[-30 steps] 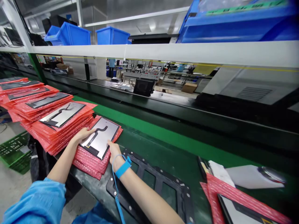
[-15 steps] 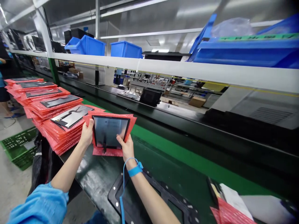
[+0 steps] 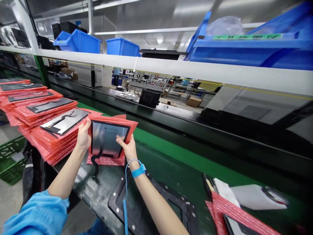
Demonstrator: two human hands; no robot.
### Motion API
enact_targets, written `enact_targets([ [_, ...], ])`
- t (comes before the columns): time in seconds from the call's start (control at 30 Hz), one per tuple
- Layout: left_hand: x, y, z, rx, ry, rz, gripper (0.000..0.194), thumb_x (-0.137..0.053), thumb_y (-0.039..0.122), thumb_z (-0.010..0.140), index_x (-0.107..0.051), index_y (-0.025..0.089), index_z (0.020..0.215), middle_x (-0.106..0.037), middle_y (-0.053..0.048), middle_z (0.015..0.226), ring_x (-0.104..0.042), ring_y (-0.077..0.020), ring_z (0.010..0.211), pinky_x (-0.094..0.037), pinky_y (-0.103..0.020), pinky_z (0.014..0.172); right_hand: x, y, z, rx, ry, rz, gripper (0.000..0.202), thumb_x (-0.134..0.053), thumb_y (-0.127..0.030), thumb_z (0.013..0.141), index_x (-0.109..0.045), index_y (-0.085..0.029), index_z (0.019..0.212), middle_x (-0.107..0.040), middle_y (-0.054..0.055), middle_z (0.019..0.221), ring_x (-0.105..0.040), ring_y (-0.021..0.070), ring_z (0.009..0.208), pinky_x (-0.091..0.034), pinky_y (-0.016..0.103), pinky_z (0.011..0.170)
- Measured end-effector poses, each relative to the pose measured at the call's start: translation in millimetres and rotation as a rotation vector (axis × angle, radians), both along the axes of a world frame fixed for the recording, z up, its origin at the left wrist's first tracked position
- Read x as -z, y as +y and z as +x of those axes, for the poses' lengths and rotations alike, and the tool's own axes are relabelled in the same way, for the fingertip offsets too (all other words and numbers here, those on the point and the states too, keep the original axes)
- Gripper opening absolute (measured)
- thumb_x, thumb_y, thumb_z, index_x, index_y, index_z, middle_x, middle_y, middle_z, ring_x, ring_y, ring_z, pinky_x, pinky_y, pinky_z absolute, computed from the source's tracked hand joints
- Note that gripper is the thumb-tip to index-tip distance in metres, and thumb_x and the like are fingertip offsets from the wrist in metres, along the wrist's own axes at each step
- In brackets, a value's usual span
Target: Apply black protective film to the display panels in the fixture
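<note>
A dark-framed display panel point(image 3: 106, 140) lies on pink bubble wrap point(image 3: 130, 125), held tilted up above the bench. My left hand point(image 3: 83, 135) grips its left edge, thumb at the top corner. On the right edge my right hand point(image 3: 128, 147) is closed, its thumb over the panel's face. A black ribbon cable point(image 3: 95, 164) hangs from the panel's lower edge. Just left of my left hand, another panel point(image 3: 65, 121) with a dark cable rests on a stack of pink bubble wrap point(image 3: 52, 147). A blue wrist strap point(image 3: 139, 170) circles my right wrist.
A black frame point(image 3: 114, 199) lies on the dark bench below my right forearm. More wrapped panels point(image 3: 49, 105) line the left. At right are a white bottle-like object point(image 3: 256, 195) and pink wrap point(image 3: 215, 202). Blue bins point(image 3: 122, 47) stand on the shelf; a green crate point(image 3: 12, 156) is lower left.
The view has turned slightly right, so the surroundings sit further left. The ribbon cable now hangs below the wrap's lower edge. Both hands keep hold of the panel and wrap.
</note>
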State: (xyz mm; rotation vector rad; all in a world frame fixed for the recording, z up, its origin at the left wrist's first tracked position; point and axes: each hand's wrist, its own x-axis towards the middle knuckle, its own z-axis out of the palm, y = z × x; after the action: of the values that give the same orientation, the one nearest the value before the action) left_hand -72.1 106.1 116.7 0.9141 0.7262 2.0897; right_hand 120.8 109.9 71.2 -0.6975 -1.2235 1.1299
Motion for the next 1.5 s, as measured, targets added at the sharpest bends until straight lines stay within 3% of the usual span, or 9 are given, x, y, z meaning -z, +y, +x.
enact_targets([
  [0.17, -3.8, 0.9, 2.4, -0.052, 0.117, 0.014, 0.044, -0.063, 0.059, 0.084, -0.07, 0.02, 0.101, -0.073, -0.005, 0.103, -0.066, -0.0218, 0.109, -0.05, -0.035, 0.099, 1.3, 3.1, 4.5, 0.045, -0.037, 0.031, 0.041, -0.082, -0.041, 0.069, -0.057, -0.024, 0.096, -0.067, -0.002, 0.084, -0.071, 0.0244, 0.092, -0.053, 0.039, 0.089],
  [0.27, -25.1, -9.7, -6.0, -0.055, 0.282, 0.015, 0.044, -0.071, 0.055, 0.077, -0.071, 0.02, 0.104, -0.072, -0.007, 0.106, -0.064, -0.0256, 0.11, -0.044, -0.042, 0.104, 0.5, 3.9, 6.0, 0.05, -0.067, 0.062, 0.035, -0.081, -0.04, 0.071, -0.058, -0.024, 0.091, -0.065, -0.002, 0.08, -0.068, 0.0215, 0.085, -0.051, 0.037, 0.087],
  [0.43, -88.8, -32.8, -4.0, -0.433, 1.361, 0.148, 0.055, -0.079, 0.053, 0.072, -0.066, 0.026, 0.119, -0.064, -0.008, 0.127, -0.049, -0.031, 0.127, -0.022, -0.052, 0.114, -6.4, 4.4, 5.2, 0.016, -0.105, 0.107, 0.04, -0.082, -0.039, 0.07, -0.058, -0.025, 0.099, -0.066, -0.003, 0.081, -0.063, 0.0192, 0.079, -0.051, 0.037, 0.085],
  [0.57, -117.0, -30.6, 18.0, -0.353, 1.821, 0.173, 0.024, -0.06, 0.046, 0.092, -0.07, 0.025, 0.097, -0.071, -0.004, 0.1, -0.059, -0.0245, 0.105, -0.03, -0.046, 0.1, -11.5, 5.6, 4.2, 0.016, -0.118, 0.121, 0.052, -0.084, -0.039, 0.068, -0.057, -0.025, 0.11, -0.066, -0.003, 0.085, -0.062, 0.0205, 0.083, -0.05, 0.038, 0.087],
  [0.73, -110.1, -17.1, 30.9, -0.218, 1.724, 0.231, 0.02, -0.052, 0.028, 0.095, -0.064, 0.02, 0.08, -0.065, -0.002, 0.083, -0.056, -0.019, 0.085, -0.036, -0.034, 0.079, -13.6, 5.3, 5.6, 0.02, -0.125, 0.129, 0.058, -0.084, -0.04, 0.068, -0.055, -0.025, 0.116, -0.066, -0.002, 0.087, -0.063, 0.0214, 0.084, -0.05, 0.038, 0.087],
  [0.93, -98.1, -10.1, 26.7, -0.259, 1.536, 0.274, 0.018, -0.048, 0.024, 0.094, -0.057, 0.021, 0.079, -0.059, -0.003, 0.081, -0.054, -0.0189, 0.081, -0.04, -0.03, 0.076, -15.0, 6.5, 6.0, 0.003, -0.169, 0.146, 0.059, -0.083, -0.04, 0.07, -0.053, -0.025, 0.119, -0.068, -0.004, 0.083, -0.064, 0.0213, 0.081, -0.049, 0.038, 0.087],
  [1.23, -117.8, -11.7, 41.3, -0.34, 1.297, 0.347, 0.019, -0.048, 0.026, 0.096, -0.054, 0.019, 0.081, -0.057, -0.002, 0.081, -0.054, -0.0155, 0.076, -0.042, -0.028, 0.074, -7.6, 15.0, 6.0, -0.023, -0.161, 0.113, 0.046, -0.087, -0.04, 0.064, -0.059, -0.024, 0.096, -0.068, -0.004, 0.079, -0.064, 0.021, 0.078, -0.05, 0.036, 0.083],
  [1.37, -125.8, -8.1, 44.5, -0.286, 1.402, 0.324, 0.016, -0.051, 0.033, 0.096, -0.058, 0.018, 0.095, -0.06, -0.005, 0.095, -0.058, -0.0183, 0.087, -0.043, -0.029, 0.08, -3.7, 20.2, 7.2, -0.036, -0.139, 0.088, 0.042, -0.088, -0.041, 0.062, -0.06, -0.023, 0.088, -0.069, -0.002, 0.078, -0.064, 0.0211, 0.077, -0.051, 0.036, 0.082],
  [1.5, -127.8, 1.5, 36.3, -0.25, 1.654, 0.179, 0.036, -0.078, 0.035, 0.075, -0.062, 0.02, 0.104, -0.064, -0.005, 0.096, -0.065, -0.0273, 0.094, -0.045, -0.033, 0.082, -5.3, 24.9, 10.6, -0.022, -0.134, 0.073, 0.04, -0.088, -0.042, 0.06, -0.063, -0.023, 0.084, -0.068, -0.002, 0.079, -0.063, 0.0204, 0.079, -0.051, 0.037, 0.085],
])
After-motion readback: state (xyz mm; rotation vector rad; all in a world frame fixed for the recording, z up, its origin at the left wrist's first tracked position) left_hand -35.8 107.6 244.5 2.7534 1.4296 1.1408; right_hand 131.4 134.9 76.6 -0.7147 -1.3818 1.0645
